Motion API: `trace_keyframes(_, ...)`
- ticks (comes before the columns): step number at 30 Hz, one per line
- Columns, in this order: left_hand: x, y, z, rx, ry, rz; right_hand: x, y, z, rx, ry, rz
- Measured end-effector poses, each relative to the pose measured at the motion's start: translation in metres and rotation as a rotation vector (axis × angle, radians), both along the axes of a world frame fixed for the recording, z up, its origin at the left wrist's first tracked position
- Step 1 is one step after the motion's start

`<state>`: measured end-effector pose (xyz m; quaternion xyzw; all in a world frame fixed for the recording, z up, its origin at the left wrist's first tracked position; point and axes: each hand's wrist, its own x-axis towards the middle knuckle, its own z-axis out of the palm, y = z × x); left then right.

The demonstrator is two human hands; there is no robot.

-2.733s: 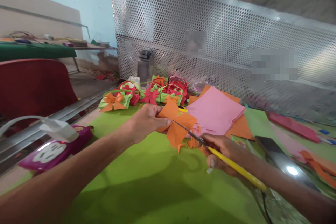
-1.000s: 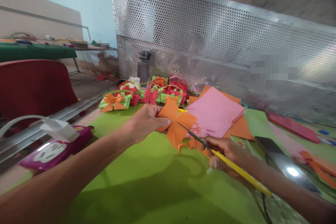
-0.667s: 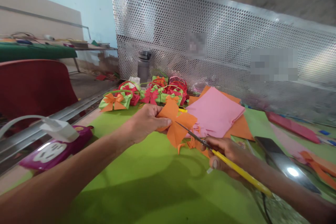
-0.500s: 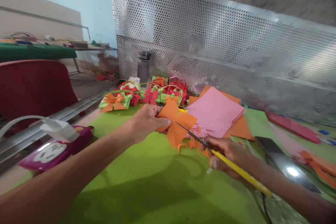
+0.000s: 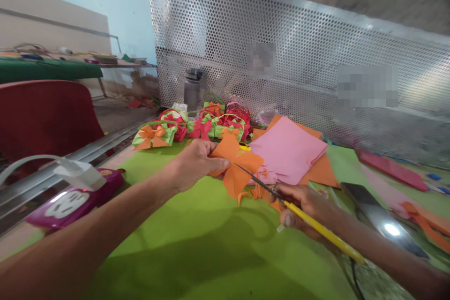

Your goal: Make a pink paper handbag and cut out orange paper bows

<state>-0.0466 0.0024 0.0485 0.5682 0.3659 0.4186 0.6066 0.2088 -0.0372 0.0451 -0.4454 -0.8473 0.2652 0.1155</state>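
Head cam: L hand (image 5: 197, 166) is pinching orange paper flower (image 5: 235, 183) by its L side, over green sheet (image 5: 197, 225); R hand (image 5: 304, 204) is closing firmly round yellow-handled tool (image 5: 323, 230), its dark tip (image 5: 253, 177) pointing at flower's centre, contact unclear. Pink paper stack (image 5: 288, 150) is lying just beyond, dark phone (image 5: 379, 215) to R.

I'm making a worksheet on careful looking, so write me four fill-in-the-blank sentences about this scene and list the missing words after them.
1. The left hand holds a cut paper whose colour is ____.
2. The right hand holds a tool with a ____ handle.
3. The top sheet of the paper pile is ____.
4. The chair is on the ____ side of the picture.

Missing words: orange; yellow; pink; left.
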Motion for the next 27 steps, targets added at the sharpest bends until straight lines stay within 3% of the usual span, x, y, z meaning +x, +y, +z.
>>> trace_keyframes(27,-0.0008,0.0004,0.0007,-0.029,0.003,-0.005,0.0002,-0.0005,0.0014,0.016,-0.024,0.007)
